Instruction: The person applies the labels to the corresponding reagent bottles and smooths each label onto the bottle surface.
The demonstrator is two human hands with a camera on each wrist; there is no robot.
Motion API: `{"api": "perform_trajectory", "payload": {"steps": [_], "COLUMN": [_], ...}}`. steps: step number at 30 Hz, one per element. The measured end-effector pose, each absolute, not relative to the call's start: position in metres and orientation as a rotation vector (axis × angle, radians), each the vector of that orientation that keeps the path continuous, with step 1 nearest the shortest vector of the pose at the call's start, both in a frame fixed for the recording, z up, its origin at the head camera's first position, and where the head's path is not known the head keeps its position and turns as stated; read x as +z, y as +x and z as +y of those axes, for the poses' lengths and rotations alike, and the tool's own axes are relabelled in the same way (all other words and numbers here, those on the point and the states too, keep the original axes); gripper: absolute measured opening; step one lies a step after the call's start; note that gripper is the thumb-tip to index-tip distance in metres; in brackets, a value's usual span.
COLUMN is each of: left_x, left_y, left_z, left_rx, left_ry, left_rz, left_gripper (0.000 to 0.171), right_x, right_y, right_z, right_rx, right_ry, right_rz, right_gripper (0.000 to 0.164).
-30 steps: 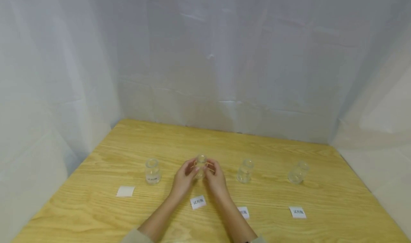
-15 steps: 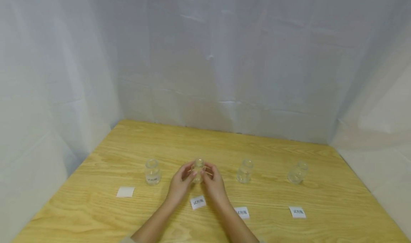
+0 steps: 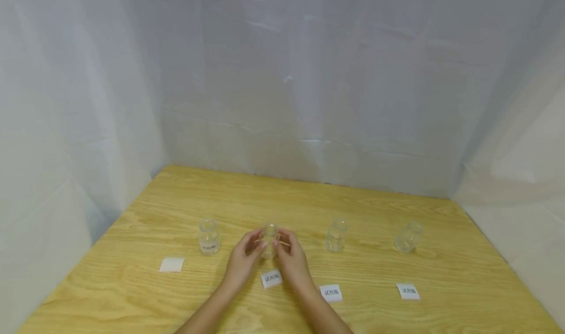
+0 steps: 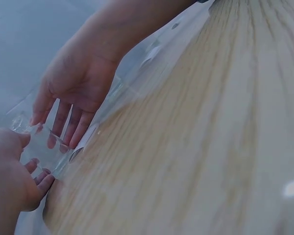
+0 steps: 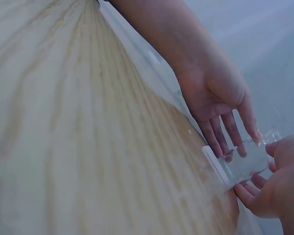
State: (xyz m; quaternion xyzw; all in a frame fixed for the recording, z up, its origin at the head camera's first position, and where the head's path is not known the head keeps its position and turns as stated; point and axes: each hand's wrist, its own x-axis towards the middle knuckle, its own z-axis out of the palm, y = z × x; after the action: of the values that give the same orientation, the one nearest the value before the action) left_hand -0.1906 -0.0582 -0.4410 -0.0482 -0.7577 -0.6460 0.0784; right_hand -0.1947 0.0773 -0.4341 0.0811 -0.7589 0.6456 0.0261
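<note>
Clear glass bottle held between two hands near the middle of the table

A small, clear glass bottle with a narrow neck is below centre in the head view, neck upward, between the left hand and the right hand. Both hands grip it, one from each side, with the thumbs on its near face and the fingers bent around its flanks. Whether its base rests on the pale wooden table cannot be told.

Just below it in the frame lies a small white card with dark characters, apart from the hands.

Three similar clear glass bottles stand untouched: the left bottle, with dark characters showing at its lower front, the centre-right bottle and the far-right bottle. Below the left one lies a plain white card with no visible writing; below the others are the centre-right lettered card and the far-right lettered card.

As a judgement, the handling is partway along: the middle bottle is in hand and roughly in line with the row, each bottle having a card below it. Letting go is not yet done; whether the other bottles need handling cannot be told.
</note>
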Motion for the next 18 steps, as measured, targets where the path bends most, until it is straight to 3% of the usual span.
{"api": "perform_trajectory", "payload": {"steps": [18], "left_x": [-0.4433], "left_y": [-0.1890], "left_z": [-0.0599], "left_rx": [-1.911], "left_ry": [-0.170], "left_rz": [-2.292], "left_gripper": [0.044], "right_x": [-0.4423], "right_y": [-0.1961], "right_z": [0.0789], "right_rx": [1.934], "right_ry": [0.281], "right_rz": [-2.349], "right_gripper": [0.042]}}
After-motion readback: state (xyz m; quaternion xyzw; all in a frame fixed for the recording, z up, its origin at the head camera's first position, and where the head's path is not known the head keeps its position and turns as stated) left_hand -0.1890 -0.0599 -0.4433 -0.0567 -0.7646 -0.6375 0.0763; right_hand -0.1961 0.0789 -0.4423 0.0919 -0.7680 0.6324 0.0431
